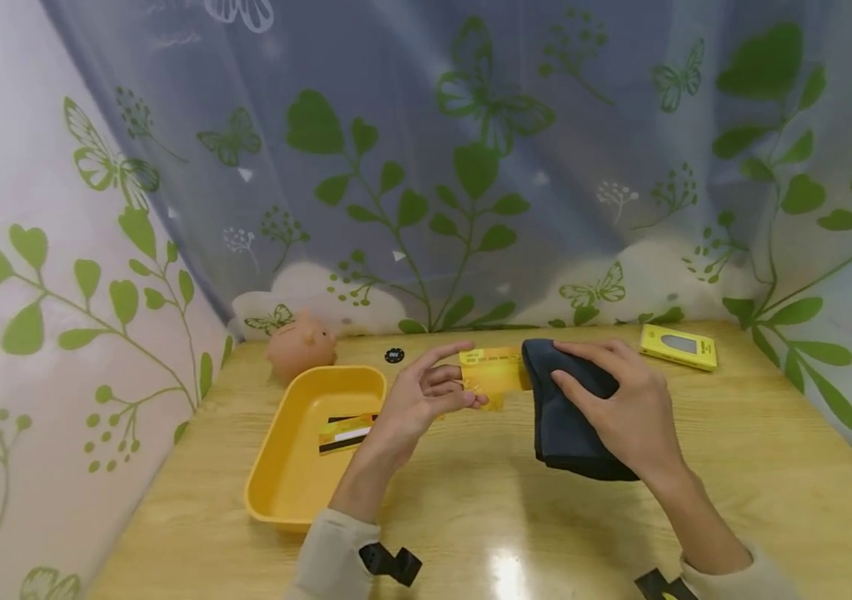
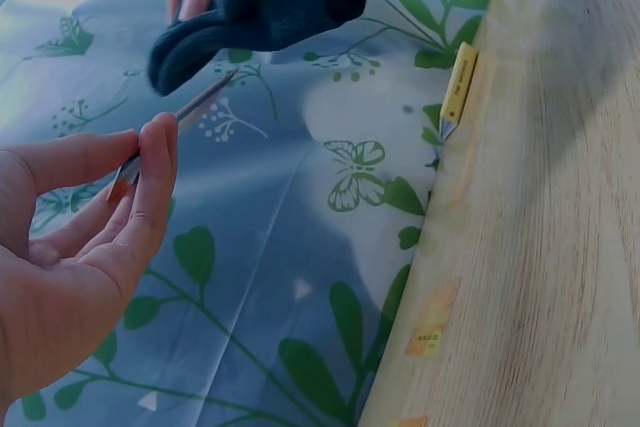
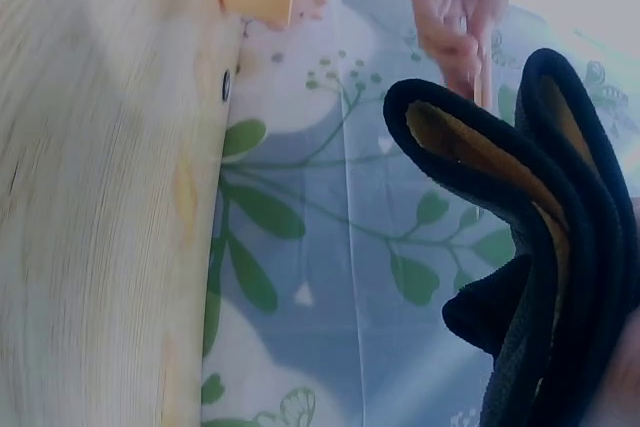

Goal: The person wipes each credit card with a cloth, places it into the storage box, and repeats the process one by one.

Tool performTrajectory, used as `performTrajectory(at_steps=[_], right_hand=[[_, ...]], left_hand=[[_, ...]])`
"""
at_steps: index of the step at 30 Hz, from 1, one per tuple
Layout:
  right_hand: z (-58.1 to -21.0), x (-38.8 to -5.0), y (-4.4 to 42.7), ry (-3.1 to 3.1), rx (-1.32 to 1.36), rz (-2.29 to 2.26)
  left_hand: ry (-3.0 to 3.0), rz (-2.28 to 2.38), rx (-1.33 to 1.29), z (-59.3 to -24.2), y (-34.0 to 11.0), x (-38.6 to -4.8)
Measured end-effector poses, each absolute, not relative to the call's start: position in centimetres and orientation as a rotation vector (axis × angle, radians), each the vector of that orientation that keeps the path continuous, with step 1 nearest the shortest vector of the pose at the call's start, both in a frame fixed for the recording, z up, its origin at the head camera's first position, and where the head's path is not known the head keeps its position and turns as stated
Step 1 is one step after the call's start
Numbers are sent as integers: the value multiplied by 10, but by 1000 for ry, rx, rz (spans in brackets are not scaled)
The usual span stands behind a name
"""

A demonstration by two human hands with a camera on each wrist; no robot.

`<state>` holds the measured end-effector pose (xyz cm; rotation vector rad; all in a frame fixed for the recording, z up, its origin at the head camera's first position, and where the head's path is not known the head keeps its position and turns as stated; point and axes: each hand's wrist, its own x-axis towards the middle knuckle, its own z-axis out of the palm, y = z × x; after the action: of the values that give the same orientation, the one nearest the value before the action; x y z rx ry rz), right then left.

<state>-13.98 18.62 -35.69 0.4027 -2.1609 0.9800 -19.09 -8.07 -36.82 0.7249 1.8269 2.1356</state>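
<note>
Between its thumb and fingers, my left hand point(image 1: 407, 408) pinches a yellow card point(image 1: 495, 372) by its left side. In the left wrist view the card point(image 2: 203, 102) shows nearly edge-on. My right hand point(image 1: 634, 408) grips a dark blue fabric pouch point(image 1: 568, 425), thumb and fingers over its near face. In the head view the card's right end meets the pouch's left edge; whether it lies inside or behind cannot be told there. In the right wrist view, folds of the pouch point(image 3: 540, 237) part to show a brown inner side.
On the left of the wooden table point(image 1: 463, 508) stands a yellow tray point(image 1: 264, 467) with several striped cards point(image 1: 343, 433) in it. Behind it are a pig-shaped bank point(image 1: 300, 346) and a black round chip point(image 1: 393, 355). A yellow box point(image 1: 679, 347) lies at the back right.
</note>
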Motion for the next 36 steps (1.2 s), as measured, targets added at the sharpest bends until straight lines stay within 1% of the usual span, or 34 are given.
performTrajectory(at_steps=[8, 18, 30, 36], right_hand=[[-355, -142, 158, -2185, 518, 1052], [-357, -147, 128, -2196, 561, 1051], [-361, -146, 128, -2172, 530, 950], [-360, -151, 142, -2150, 460, 915]], left_hand=[[1891, 2102, 703, -368, -78, -190], [1968, 2030, 691, -366, -73, -192], [1977, 2080, 654, -366, -77, -185], [1911, 2128, 673, -365, -81, -188]])
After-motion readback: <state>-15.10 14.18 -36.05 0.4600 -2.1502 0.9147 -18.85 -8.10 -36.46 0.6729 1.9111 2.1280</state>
